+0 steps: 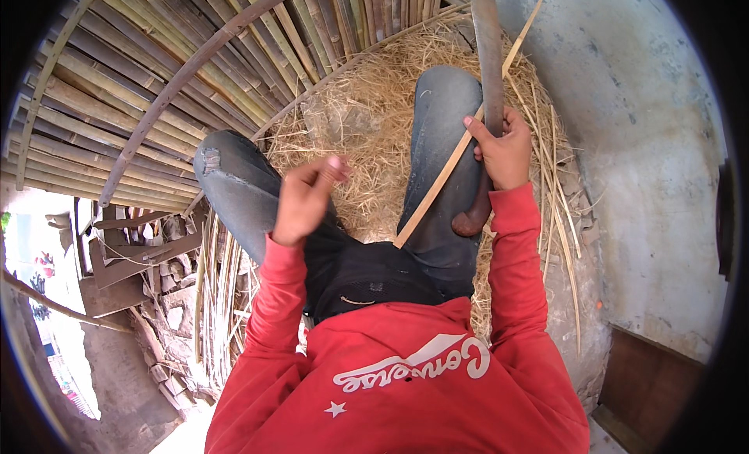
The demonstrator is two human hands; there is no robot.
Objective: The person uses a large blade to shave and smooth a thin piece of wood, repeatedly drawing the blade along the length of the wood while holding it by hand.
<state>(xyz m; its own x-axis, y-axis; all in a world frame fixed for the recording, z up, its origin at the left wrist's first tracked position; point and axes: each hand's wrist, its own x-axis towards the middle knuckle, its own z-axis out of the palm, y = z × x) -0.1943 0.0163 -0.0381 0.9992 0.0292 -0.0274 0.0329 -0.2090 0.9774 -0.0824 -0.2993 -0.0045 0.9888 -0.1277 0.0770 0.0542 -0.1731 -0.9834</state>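
My right hand (505,147) is closed around a machete (489,60) near where its blade meets the handle. The blade points away from me, and the hooked wooden handle end (470,222) hangs over my right thigh. In the same hand a thin bamboo strip (439,184) slants behind the blade, its near end by my lap and its far end toward the wall. My left hand (306,198) is raised over my left thigh, apart from the strip and the machete. Its fingers are loosely bent and slightly blurred, and nothing shows in them.
Straw-like shavings (367,134) cover the ground between my knees. A large rack of bamboo poles (156,87) leans in at the far left. Long split strips (558,196) lie along the pale wall (640,142) at right. More strips (214,306) and rubble (168,313) lie at left.
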